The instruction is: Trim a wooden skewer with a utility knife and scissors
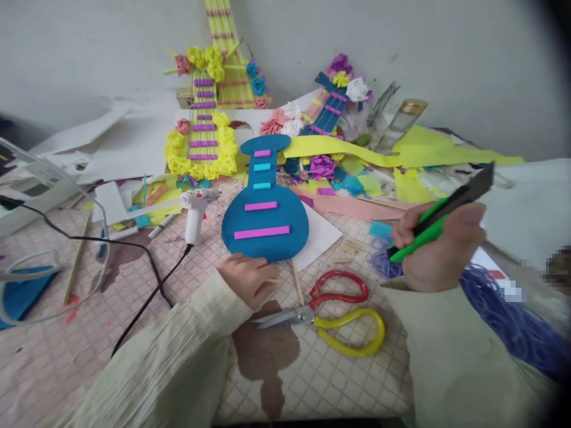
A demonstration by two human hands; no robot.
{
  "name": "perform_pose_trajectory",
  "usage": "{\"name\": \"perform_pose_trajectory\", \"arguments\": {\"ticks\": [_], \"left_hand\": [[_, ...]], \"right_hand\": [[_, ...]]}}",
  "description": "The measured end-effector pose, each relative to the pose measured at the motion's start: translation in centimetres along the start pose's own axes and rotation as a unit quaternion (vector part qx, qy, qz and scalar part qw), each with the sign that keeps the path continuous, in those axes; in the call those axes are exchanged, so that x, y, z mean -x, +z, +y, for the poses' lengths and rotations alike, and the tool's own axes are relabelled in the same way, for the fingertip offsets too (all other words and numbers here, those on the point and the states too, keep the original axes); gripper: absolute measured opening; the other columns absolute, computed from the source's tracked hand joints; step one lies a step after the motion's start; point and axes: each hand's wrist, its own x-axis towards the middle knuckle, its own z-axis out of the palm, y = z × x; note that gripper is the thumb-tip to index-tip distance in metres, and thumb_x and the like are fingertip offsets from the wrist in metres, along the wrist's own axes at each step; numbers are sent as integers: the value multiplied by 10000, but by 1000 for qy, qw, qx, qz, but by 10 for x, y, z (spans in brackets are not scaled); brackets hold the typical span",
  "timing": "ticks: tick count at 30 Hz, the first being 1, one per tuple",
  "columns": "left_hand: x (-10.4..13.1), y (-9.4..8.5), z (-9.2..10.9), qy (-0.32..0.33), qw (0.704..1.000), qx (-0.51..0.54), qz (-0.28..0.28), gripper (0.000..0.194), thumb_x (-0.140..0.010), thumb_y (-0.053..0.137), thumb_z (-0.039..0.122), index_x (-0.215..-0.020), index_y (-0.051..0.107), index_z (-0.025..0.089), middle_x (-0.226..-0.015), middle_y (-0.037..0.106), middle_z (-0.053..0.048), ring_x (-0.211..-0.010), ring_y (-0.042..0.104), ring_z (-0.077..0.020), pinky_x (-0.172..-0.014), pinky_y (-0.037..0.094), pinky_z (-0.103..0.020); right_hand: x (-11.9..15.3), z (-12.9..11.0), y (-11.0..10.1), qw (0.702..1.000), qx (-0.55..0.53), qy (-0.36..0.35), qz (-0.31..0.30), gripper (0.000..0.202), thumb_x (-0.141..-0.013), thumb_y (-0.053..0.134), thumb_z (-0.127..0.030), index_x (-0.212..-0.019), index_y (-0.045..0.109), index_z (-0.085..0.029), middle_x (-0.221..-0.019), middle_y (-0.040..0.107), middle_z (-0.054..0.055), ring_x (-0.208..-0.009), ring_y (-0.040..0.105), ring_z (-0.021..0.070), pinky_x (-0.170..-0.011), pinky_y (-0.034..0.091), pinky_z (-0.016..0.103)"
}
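Note:
My right hand (439, 246) is raised over the table's right side, its fingers wrapped round a green and black utility knife (428, 235) whose wide blade points up and to the right. My left hand (250, 278) is closed at the lower edge of a blue guitar-shaped cutout (265, 221), with a small wooden stick tip showing at its fingers. Magenta and light-blue strips lie across the cutout's neck and body. Scissors (312, 314) with one red and one yellow handle rest between my hands, blades toward the left. Short wooden sticks (351, 245) are scattered right of the cutout.
A white glue gun (194, 220) stands left of the cutout, its black cord crossing the table. Paper guitars with flowers (203, 128) lean at the back. Yellow crepe strips (339, 145), a glass jar (404, 122) and purple yarn (504, 315) lie to the right.

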Motion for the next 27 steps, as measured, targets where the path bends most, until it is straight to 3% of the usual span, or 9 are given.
{"name": "perform_pose_trajectory", "arguments": {"ticks": [5, 9, 12, 16, 18, 20, 23, 26, 27], "left_hand": [[-7, -16, 2, 42, 995, -15, 86, 313, -818, 446, 397, -1023, 586, 206, -983, 649, -62, -830, 610, -206, -693, 446, -323], [-18, -31, 17, 109, 985, -43, 124, 381, -815, 472, 393, -1145, 519, 210, -1275, 475, -108, -1151, 445, -267, -886, 375, -414], [-20, -34, 25, 139, 977, -42, 158, 399, -820, 459, 426, -1144, 516, 199, -1199, 547, -102, -1147, 453, -267, -908, 358, -418], [-18, -33, 31, 165, 969, 6, 186, 394, -869, 404, 294, -1229, 418, 134, -712, 683, -32, -727, 622, -167, -799, 426, -357], [-17, -34, 33, 167, 972, 16, 166, 380, -874, 379, 260, -1239, 407, 159, -785, 687, -48, -757, 616, -169, -788, 433, -358], [-17, -35, 34, 169, 976, 10, 135, 345, -871, 370, 292, -1192, 466, 212, -1069, 627, -93, -999, 553, -217, -840, 415, -392], [-22, -38, 34, 188, 979, 14, 80, 338, -862, 369, 372, -1094, 551, 205, -1226, 522, -115, -1135, 460, -251, -908, 386, -428], [-27, -45, 32, 208, 975, 29, 79, 281, -871, 385, 304, -1017, 592, 180, -1156, 573, -115, -1130, 473, -236, -928, 388, -415], [-28, -49, 31, 206, 974, 29, 87, 260, -875, 384, 250, -1010, 595, 182, -1140, 584, -111, -1146, 461, -232, -934, 383, -417]], "right_hand": [[-1, 14, -5, 999, 7, -29, -27, 462, -744, 414, -605, -491, 456, -221, -378, 335, -47, -318, 310, 90, -330, 191, 264], [-1, 19, -4, 999, -10, -30, -41, 464, -728, 432, -612, -497, 453, -210, -377, 347, -54, -316, 317, 85, -343, 201, 254], [0, 17, -4, 998, -25, -19, -51, 439, -739, 453, -577, -505, 453, -205, -379, 353, -54, -334, 331, 86, -353, 213, 246], [0, 15, -5, 997, -43, 9, -66, 446, -760, 426, -577, -516, 442, -204, -381, 340, -55, -349, 331, 82, -362, 221, 234], [0, 11, -4, 994, -52, 36, -92, 453, -753, 426, -594, -524, 438, -203, -377, 335, -59, -342, 325, 76, -352, 223, 224], [4, 2, -1, 986, -59, 72, -139, 485, -744, 389, -636, -536, 442, -201, -372, 340, -61, -322, 329, 74, -330, 239, 217], [17, -25, 12, 943, -104, 158, -273, 581, -690, 255, -750, -570, 417, -206, -428, 436, -38, -302, 376, 82, -296, 291, 225], [32, -54, 32, 790, -214, 300, -490, 546, -629, 362, -761, -602, 379, -216, -551, 553, -6, -382, 502, 111, -316, 359, 228], [34, -59, 38, 777, -226, 322, -492, 524, -649, 382, -736, -593, 379, -215, -556, 562, -1, -424, 534, 119, -357, 406, 237]]}}
